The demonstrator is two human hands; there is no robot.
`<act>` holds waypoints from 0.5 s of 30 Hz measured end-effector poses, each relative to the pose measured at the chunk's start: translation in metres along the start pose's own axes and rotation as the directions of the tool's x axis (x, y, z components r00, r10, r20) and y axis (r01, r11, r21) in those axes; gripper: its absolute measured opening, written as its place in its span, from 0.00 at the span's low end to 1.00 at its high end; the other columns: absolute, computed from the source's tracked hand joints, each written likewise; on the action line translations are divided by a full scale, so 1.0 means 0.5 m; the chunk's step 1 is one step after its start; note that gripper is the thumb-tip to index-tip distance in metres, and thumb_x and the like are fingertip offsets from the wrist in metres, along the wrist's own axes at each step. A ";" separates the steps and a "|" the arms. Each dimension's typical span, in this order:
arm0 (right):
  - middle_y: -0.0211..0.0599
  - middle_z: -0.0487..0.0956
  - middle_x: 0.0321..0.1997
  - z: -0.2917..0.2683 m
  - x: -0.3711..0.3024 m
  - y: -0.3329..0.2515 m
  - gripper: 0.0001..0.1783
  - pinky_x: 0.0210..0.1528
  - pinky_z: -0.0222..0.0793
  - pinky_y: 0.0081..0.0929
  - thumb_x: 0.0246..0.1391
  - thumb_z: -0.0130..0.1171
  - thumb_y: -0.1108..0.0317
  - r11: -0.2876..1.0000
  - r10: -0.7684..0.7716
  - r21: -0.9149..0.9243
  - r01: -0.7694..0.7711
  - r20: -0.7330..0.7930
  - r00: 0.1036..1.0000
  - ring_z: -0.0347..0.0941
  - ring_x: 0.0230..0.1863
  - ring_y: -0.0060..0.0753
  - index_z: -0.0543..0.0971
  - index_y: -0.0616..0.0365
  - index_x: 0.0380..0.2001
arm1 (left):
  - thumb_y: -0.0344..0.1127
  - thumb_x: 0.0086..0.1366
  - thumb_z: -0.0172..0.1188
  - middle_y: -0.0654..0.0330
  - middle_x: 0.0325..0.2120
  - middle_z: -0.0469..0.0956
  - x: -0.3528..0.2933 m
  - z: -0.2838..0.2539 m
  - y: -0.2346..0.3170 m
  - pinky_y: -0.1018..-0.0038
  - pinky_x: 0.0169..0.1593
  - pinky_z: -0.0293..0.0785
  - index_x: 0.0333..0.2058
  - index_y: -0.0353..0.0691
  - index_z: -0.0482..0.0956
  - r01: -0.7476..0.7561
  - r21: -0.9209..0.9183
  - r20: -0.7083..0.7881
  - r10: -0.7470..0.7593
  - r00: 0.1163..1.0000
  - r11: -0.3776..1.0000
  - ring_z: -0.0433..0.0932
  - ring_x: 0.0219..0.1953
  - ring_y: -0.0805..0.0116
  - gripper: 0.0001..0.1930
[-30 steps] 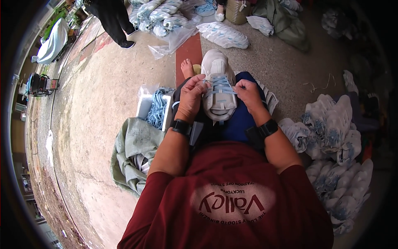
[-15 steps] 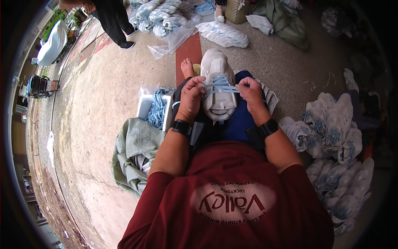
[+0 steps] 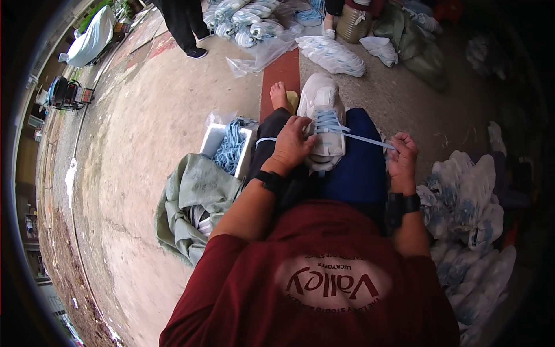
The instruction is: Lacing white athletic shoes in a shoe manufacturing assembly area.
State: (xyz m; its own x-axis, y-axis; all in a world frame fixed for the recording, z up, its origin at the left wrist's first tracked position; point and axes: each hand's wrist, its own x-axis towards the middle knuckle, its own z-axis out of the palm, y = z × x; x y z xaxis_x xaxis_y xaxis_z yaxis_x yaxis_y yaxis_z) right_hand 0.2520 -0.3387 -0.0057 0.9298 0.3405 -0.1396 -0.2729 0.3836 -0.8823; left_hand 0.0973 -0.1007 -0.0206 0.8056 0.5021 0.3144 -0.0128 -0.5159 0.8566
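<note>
A pale grey-white sneaker (image 3: 320, 91) lies across my lap, toe pointing away from me. Light blue lacing (image 3: 328, 120) criss-crosses its upper. My left hand (image 3: 293, 144) is closed against the shoe's left side, its thumb near the tongue; what its inner fingers touch is hidden. Out to the right, my right hand (image 3: 402, 153) pinches a lace end (image 3: 370, 140), drawn into a straight line from the eyelets. The shoe rests partly over the blue cloth (image 3: 359, 168) on my right thigh.
Left of my leg, a white foam box (image 3: 213, 139) holds a tangle of blue laces (image 3: 232, 147), beside a grey-green sack (image 3: 193, 188). Bagged shoes (image 3: 462, 191) are heaped at right; more shoes (image 3: 245, 20) lie ahead. A person in dark trousers (image 3: 180, 23) stands at far left.
My right hand has moved outward to the right, stretching one lace. My left hand has shifted from the lacing onto the shoe's left side. The whole view has shifted slightly.
</note>
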 end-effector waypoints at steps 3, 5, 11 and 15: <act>0.24 0.67 0.18 -0.002 0.000 -0.005 0.07 0.14 0.49 0.09 0.44 0.56 0.79 0.991 0.015 -0.132 -0.015 0.002 1.000 0.57 0.13 0.12 0.71 0.55 0.25 | 0.35 0.49 0.62 0.53 0.21 0.74 -0.006 -0.020 0.013 0.67 0.31 0.70 0.24 0.39 0.77 -0.087 0.346 0.054 0.073 0.996 0.934 0.75 0.27 0.54 0.07; 0.23 0.68 0.18 -0.011 0.004 -0.002 0.06 0.15 0.49 0.09 0.44 0.56 0.79 0.980 0.005 -0.197 -0.004 0.005 1.000 0.57 0.14 0.11 0.71 0.55 0.24 | 0.34 0.50 0.63 0.55 0.20 0.74 0.000 -0.055 0.024 0.69 0.28 0.69 0.21 0.38 0.76 -0.113 0.347 -0.008 0.124 0.992 0.931 0.74 0.23 0.57 0.07; 0.21 0.67 0.17 -0.039 0.010 0.020 0.05 0.16 0.50 0.10 0.44 0.57 0.77 0.916 -0.018 -0.399 0.039 0.055 0.998 0.58 0.15 0.10 0.72 0.55 0.22 | 0.29 0.51 0.63 0.59 0.16 0.72 -0.029 -0.150 -0.005 0.75 0.26 0.66 0.20 0.36 0.74 -0.078 0.147 0.018 0.076 0.997 0.986 0.70 0.20 0.68 0.07; 0.22 0.67 0.16 -0.047 0.014 0.009 0.04 0.18 0.52 0.13 0.46 0.57 0.74 0.738 -0.089 -0.643 0.204 0.206 0.974 0.58 0.16 0.10 0.72 0.57 0.20 | 0.30 0.50 0.63 0.59 0.16 0.72 -0.056 -0.157 0.017 0.73 0.26 0.66 0.20 0.37 0.73 -0.150 0.151 0.085 0.139 0.987 0.977 0.71 0.20 0.65 0.08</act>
State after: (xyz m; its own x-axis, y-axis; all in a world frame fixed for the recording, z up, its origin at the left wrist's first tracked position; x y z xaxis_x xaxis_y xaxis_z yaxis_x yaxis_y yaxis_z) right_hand 0.2629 -0.3546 -0.0212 0.8795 0.4745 0.0354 0.1468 -0.1998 -0.9688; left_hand 0.0282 -0.0646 0.0103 0.8434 0.3651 0.3942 -0.0440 -0.6844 0.7278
